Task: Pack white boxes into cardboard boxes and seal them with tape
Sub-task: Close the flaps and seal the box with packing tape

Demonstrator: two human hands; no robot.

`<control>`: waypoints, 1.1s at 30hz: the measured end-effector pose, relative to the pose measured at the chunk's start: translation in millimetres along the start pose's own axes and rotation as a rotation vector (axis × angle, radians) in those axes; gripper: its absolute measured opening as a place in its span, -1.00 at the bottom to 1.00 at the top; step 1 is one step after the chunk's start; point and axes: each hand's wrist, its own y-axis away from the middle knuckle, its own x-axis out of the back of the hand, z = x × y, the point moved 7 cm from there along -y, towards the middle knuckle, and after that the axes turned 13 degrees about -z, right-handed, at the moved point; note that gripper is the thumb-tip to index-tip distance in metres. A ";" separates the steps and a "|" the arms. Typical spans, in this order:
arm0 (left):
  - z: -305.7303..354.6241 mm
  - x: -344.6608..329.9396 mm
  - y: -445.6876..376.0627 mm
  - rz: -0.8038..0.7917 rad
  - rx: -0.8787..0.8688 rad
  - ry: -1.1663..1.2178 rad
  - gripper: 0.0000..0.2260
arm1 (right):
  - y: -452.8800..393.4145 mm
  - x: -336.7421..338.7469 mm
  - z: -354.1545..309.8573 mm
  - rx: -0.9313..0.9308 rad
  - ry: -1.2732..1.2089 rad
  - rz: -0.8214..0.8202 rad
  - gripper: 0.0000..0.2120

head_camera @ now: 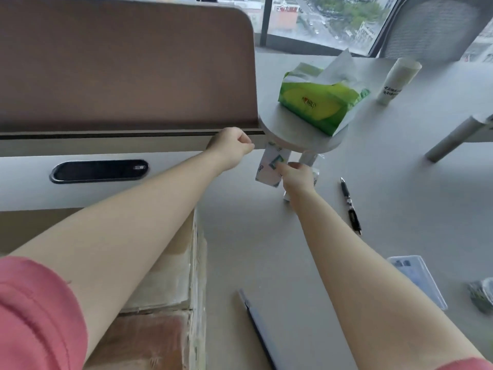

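At the near left edge of the desk (266, 236), a carton (170, 303) sits under the left forearm; its top is sealed with pale tape (162, 284). Both arms come out of pink sleeves (34, 316) and reach forward. Beside the carton, a thin dark tool (256, 324) lies on the desk, too blurred to name. To the right lies a clear card sleeve (418, 281), and at the right edge there is a crumpled dark thing (482, 295). A bit farther, a black pen (350, 206) lies just right of the right forearm.

In the middle, the right hand (296, 177) holds a white box (272, 166) with green print; the fingers are closed on its right side, and the box is tilted, its upper end under a round stand (301, 129). The left hand (232, 145) is curled into a loose fist near the edge of the brown divider (120, 65); I cannot tell if it pinches anything. It does not touch the box.

On the stand rests a green tissue pack (320, 100) with a tissue sticking up. Farther right stand a white roll (397, 81) and a grey tube (453, 140). Behind is a window (320, 20) and a grey chair (432, 28).
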 end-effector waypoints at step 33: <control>65.9 -28.1 -21.9 0.210 -0.412 -0.533 -0.88 | -8.9 -8.9 -1.3 -0.022 -0.379 -0.239 -0.65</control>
